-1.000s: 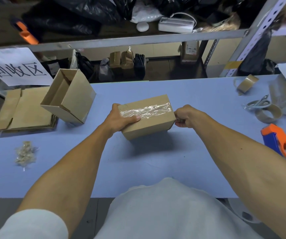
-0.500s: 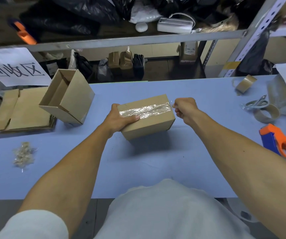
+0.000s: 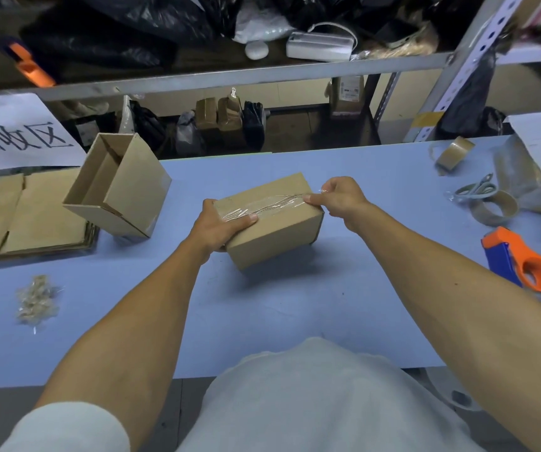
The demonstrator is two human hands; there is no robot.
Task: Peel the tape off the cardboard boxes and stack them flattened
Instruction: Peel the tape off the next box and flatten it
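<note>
Two hands work one sealed cardboard box point(image 3: 272, 223) lying near the middle of the blue surface point(image 3: 295, 308). Left hand point(image 3: 217, 228) grips the box's left end, thumb flat on top over the clear tape point(image 3: 262, 207), fingers curled under the end face. Right hand point(image 3: 337, 199) sits at the box's far right top corner, fingers curled, thumb and forefinger pinching the tape's end; a thin strand of tape appears lifted off the top along the seam, rest wrinkled and stuck down.

Second box, an open cardboard box point(image 3: 119, 187), tilts on its side toward the surface's far left corner, opening facing up and left, its lower edge resting on the flattened cardboard stack point(image 3: 31, 216) at the left edge. Crumpled tape wad point(image 3: 35, 300) lies near the left edge, closer to the person.

Right edge: orange and blue tape dispenser point(image 3: 523, 262); beyond it a spent tape core point(image 3: 494, 207) touching scissors point(image 3: 474, 189); a brown tape roll point(image 3: 453, 154) near the far right corner. White paper sign point(image 3: 18, 132) with printed characters hangs above the stack.
</note>
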